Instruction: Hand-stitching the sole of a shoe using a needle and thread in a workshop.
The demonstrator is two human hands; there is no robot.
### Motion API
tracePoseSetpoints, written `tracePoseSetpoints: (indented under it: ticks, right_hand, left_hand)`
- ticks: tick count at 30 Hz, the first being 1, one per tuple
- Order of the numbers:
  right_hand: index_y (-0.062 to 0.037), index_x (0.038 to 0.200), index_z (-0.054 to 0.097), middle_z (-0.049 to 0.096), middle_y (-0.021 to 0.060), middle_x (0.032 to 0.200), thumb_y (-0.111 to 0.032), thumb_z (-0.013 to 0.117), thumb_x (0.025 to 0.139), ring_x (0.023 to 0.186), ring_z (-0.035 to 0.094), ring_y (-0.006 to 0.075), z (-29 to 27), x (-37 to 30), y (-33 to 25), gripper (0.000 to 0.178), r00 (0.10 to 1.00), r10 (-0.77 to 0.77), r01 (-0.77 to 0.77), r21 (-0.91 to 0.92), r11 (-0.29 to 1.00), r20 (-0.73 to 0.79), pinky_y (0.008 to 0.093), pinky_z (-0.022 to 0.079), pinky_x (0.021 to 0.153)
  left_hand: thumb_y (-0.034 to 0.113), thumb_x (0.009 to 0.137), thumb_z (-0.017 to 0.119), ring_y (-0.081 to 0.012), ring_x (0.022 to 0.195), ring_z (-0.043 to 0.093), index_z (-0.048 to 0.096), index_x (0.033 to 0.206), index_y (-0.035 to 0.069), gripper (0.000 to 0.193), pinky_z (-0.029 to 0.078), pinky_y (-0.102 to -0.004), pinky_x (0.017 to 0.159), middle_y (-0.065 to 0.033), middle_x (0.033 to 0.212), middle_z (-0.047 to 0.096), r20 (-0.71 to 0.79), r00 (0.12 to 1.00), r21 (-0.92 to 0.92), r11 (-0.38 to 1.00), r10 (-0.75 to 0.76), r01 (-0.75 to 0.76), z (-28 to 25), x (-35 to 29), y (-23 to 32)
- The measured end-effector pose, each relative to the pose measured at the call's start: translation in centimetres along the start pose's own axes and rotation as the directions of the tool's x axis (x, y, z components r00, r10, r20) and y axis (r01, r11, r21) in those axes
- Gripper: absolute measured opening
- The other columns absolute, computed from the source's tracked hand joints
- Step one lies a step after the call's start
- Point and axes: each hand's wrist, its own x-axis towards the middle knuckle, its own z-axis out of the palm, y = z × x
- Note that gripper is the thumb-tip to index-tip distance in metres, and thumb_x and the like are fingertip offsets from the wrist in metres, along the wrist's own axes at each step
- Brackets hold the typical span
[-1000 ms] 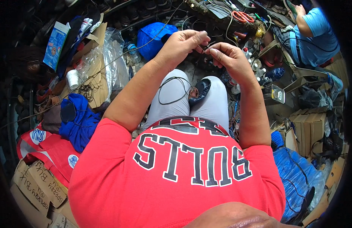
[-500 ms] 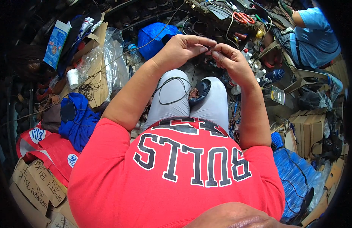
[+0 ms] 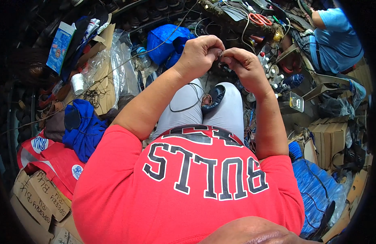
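Observation:
My left hand is raised beyond my knees, its fingers curled and pinched together. Close by on its right, my right hand is also closed, thumb against fingers. The fingertips of both almost meet, and whatever they pinch is too small to make out. A thin dark cord lies in a loose loop over my left thigh. Between my thighs rests a dark, padded, shoe-like piece with a rounded end.
Orange-handled scissors lie on a cluttered bench at the far right. Several small bottles stand beyond my right knee. A person in a light blue shirt sits at far right. Blue cloth and cardboard lie on my left.
The fingers of my left hand, stretched out before, have curled in. My right hand has dropped slightly toward me. The cord loop on my thigh has shifted.

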Motion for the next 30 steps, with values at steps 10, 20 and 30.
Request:
tracePoseSetpoints:
  ticks: [10,20,30]
  right_hand:
    - [-0.001,0.09,0.062,0.061,0.0042,0.072,-0.007,0.059,0.083,0.064,0.053,0.0089,0.2,0.1,1.2,0.01,0.996,0.005,-0.011,-0.069,0.998,-0.092,0.023,0.044,0.06]
    - [0.0,0.092,0.061,0.059,0.0,0.073,-0.01,0.058,0.086,0.066,0.047,0.0043,-0.2,-0.1,1.3,0.012,0.993,0.067,-0.071,-0.05,0.996,-0.093,0.0201,0.04,0.058]
    - [-0.0007,0.09,0.062,0.06,0.0021,0.073,-0.009,0.06,0.083,0.067,0.052,0.0061,-0.7,-0.4,1.7,0.011,0.981,0.097,-0.096,0.014,0.995,-0.17,0.0206,0.043,0.061]
  left_hand:
    - [0.016,0.089,0.051,-0.0146,0.086,0.059,0.057,0.109,0.005,0.023,0.046,-0.0272,0.076,-0.0067,0.098,0.061,0.012,0.969,-0.52,0.826,-0.247,0.217,-0.5,0.3,-2.0]
    - [0.056,0.084,0.048,-0.0144,0.095,0.056,0.062,0.104,0.011,0.051,0.036,-0.0303,0.082,-0.0043,0.099,0.062,0.302,0.779,-0.52,0.59,-0.55,0.618,-0.9,0.4,-1.6]
    - [0.015,0.083,0.063,-0.0146,0.076,0.061,0.061,0.089,0.01,0.008,0.043,-0.028,0.069,-0.0034,0.083,0.064,0.058,0.908,-0.743,0.59,-0.414,0.316,-1.0,0.6,-1.7]
